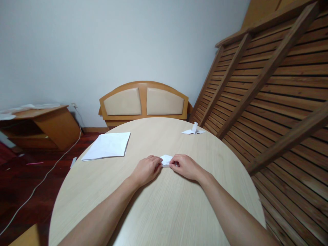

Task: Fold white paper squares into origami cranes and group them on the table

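A small folded piece of white paper (pixel 166 160) lies on the round table between my two hands. My left hand (pixel 148 168) pinches its left edge, with the fingers curled. At the paper's right edge, my right hand (pixel 186 166) grips it between thumb and fingers. The fingertips hide both ends of the paper, so its full shape does not show. Beyond my right hand, a finished-looking origami crane (pixel 194 129) with spread wings stands near the table's far right edge.
A stack of white paper sheets (pixel 109 146) lies at the left of the pale round table (pixel 159 212). Wooden slatted panels (pixel 276 78) lean close along the right. Behind the table stands a padded headboard (pixel 143 101). A wooden desk (pixel 51 124) and a cable (pixel 51 169) are at left.
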Demonstrator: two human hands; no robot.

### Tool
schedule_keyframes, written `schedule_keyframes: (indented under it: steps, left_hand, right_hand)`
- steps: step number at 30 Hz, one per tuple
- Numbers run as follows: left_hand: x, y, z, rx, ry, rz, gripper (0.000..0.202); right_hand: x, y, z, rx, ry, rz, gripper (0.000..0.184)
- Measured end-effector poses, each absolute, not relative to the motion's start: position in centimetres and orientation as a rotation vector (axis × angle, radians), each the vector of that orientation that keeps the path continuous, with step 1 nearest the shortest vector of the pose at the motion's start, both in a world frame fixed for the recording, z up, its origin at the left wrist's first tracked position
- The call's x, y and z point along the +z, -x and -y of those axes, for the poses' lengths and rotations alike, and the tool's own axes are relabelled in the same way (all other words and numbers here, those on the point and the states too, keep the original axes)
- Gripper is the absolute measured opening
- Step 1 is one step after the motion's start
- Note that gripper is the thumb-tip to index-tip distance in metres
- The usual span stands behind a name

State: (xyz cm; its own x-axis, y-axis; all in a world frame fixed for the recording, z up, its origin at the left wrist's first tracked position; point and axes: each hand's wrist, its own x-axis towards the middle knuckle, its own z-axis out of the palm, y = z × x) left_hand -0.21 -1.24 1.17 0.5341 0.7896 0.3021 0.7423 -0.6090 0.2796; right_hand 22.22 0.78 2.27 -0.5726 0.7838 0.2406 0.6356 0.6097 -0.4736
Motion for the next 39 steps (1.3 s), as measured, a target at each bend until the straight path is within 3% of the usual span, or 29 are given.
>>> schedule_keyframes:
  steps: [13,18,23,28,33,39]
  left_hand:
    - [0.1,-0.1,1.1,0.827,-2.461,-1.441,0.010]
    - [0.2,0.1,1.0,0.720,-2.635,-1.296,0.036]
    - [0.5,0.6,1.0,0.506,-2.811,-1.245,0.040]
    - [0.5,0.9,0.8,0.489,-2.804,-1.367,0.043]
    - [-0.2,1.0,0.7,0.425,-2.792,-1.361,0.051]
    - [-0.7,0.7,1.5,0.135,-2.689,-1.509,0.061]
  right_hand:
    - [1.7,-21.3,-0.6,0.424,1.318,2.323,0.017]
    - [1.5,-21.2,-0.6,0.363,1.288,2.336,0.010]
    - [1.5,-21.2,-1.1,0.301,1.224,2.370,0.010]
    - [1.9,-20.8,-0.4,0.238,1.017,2.478,0.025]
    - [1.2,-20.3,0.7,0.396,1.094,2.651,0.074]
    - [0.7,-20.2,0.6,0.491,1.188,2.673,0.086]
